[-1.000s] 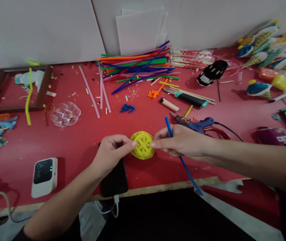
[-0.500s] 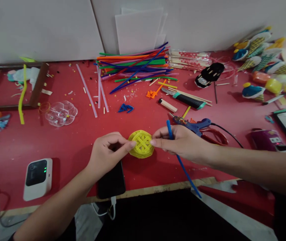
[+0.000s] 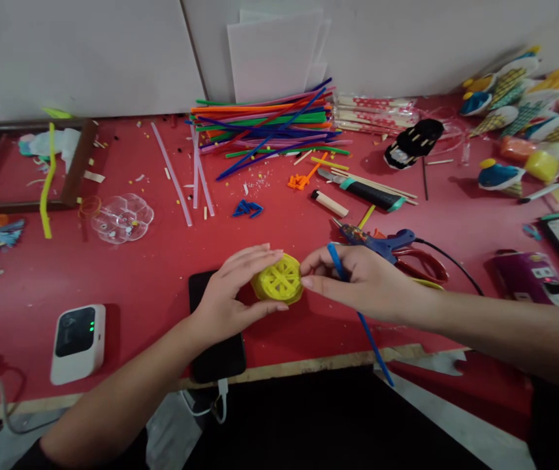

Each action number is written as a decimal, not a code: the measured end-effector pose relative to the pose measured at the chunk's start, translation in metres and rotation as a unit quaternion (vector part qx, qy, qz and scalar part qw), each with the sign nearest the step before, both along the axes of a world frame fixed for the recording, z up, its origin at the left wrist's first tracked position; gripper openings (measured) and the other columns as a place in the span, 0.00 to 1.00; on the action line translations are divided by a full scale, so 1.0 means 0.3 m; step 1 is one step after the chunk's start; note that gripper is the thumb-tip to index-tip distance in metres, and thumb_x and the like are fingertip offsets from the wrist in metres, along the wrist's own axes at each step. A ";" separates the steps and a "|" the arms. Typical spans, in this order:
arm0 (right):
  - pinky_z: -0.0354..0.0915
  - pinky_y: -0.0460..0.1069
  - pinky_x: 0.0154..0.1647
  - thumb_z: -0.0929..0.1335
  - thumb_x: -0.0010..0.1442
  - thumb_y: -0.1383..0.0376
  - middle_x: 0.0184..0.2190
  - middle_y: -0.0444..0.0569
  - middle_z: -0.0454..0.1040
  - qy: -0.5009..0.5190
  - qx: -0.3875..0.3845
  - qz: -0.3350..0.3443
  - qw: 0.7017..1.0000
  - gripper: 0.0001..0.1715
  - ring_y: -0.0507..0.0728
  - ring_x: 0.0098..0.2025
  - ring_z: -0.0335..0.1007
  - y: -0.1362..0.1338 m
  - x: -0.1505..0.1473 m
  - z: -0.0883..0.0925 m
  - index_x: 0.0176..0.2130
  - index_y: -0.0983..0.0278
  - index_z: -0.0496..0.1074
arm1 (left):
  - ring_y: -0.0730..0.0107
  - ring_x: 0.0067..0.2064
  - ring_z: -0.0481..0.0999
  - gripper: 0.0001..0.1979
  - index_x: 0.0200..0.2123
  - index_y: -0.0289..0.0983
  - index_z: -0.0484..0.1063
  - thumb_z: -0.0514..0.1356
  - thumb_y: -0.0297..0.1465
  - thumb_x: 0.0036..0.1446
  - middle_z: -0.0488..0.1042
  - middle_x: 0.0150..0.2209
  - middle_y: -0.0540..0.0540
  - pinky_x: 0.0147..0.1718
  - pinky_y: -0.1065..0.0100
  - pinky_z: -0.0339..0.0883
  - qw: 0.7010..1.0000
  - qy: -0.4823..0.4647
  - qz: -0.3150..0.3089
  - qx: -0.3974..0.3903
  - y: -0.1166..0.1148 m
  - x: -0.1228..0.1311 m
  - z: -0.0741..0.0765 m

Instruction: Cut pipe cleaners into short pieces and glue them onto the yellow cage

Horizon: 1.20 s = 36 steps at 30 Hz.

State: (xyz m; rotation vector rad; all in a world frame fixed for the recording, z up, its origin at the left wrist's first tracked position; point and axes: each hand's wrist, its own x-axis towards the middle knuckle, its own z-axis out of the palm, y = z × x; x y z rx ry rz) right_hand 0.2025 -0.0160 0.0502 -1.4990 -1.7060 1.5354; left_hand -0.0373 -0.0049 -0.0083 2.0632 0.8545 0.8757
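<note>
A round yellow wheel-like piece (image 3: 282, 279) with crossed strips sits between my two hands in the middle of the desk. My left hand (image 3: 235, 290) curves round its left side, with fingers over the upper edge and the thumb along the lower edge. At its right edge, the thumb and fingertips of my right hand (image 3: 352, 277) pinch the rim. A blue pipe cleaner (image 3: 375, 349) is also gripped in my right hand; it runs through the fingers and hangs down past the desk edge. Partly under my left hand and wrist lies a black phone (image 3: 225, 359) with a white cable plugged in.
Behind are a heap of coloured pipe cleaners (image 3: 264, 124), blue cut bits (image 3: 247, 209) and a cutter knife (image 3: 370, 194). A glue gun (image 3: 377, 241) lies just beyond my right hand. At left are a white device (image 3: 78, 343), a clear flower-shaped tray (image 3: 123, 219) and a brown frame (image 3: 78, 166).
My left hand has gone from pinching the wheel's left edge to spanning it from top to bottom. My right hand stays at the right rim with the blue pipe cleaner.
</note>
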 end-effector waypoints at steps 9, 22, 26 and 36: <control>0.66 0.45 0.30 0.65 0.67 0.59 0.28 0.44 0.73 0.108 0.113 -0.068 0.985 0.14 0.50 0.28 0.67 -0.039 -0.064 -0.031 0.35 0.62 0.76 | 0.65 0.49 0.83 0.25 0.53 0.42 0.75 0.74 0.31 0.50 0.81 0.52 0.41 0.45 0.69 0.78 0.943 -0.233 0.067 -0.229 -0.009 0.009 -0.004; 0.60 0.46 0.21 0.69 0.63 0.53 0.17 0.41 0.69 0.220 0.091 -0.207 0.949 0.19 0.49 0.19 0.63 -0.012 -0.041 -0.197 0.29 0.63 0.79 | 0.72 0.41 0.83 0.17 0.44 0.45 0.83 0.76 0.36 0.49 0.85 0.42 0.48 0.40 0.77 0.76 0.831 -0.325 0.061 -0.446 -0.004 0.029 0.018; 0.57 0.46 0.21 0.71 0.59 0.55 0.14 0.42 0.65 0.218 0.071 -0.149 0.962 0.22 0.50 0.19 0.61 -0.024 -0.036 -0.217 0.19 0.62 0.74 | 0.70 0.40 0.83 0.16 0.44 0.43 0.83 0.74 0.38 0.51 0.85 0.41 0.47 0.41 0.74 0.76 0.816 -0.333 0.081 -0.465 -0.007 0.033 0.031; 0.58 0.46 0.20 0.71 0.59 0.45 0.14 0.43 0.68 0.227 0.042 -0.132 0.964 0.30 0.49 0.18 0.61 -0.031 -0.052 -0.210 0.17 0.62 0.71 | 0.63 0.43 0.85 0.23 0.51 0.43 0.79 0.69 0.47 0.56 0.84 0.45 0.44 0.42 0.66 0.81 0.759 -0.383 0.056 -0.524 -0.005 0.030 0.031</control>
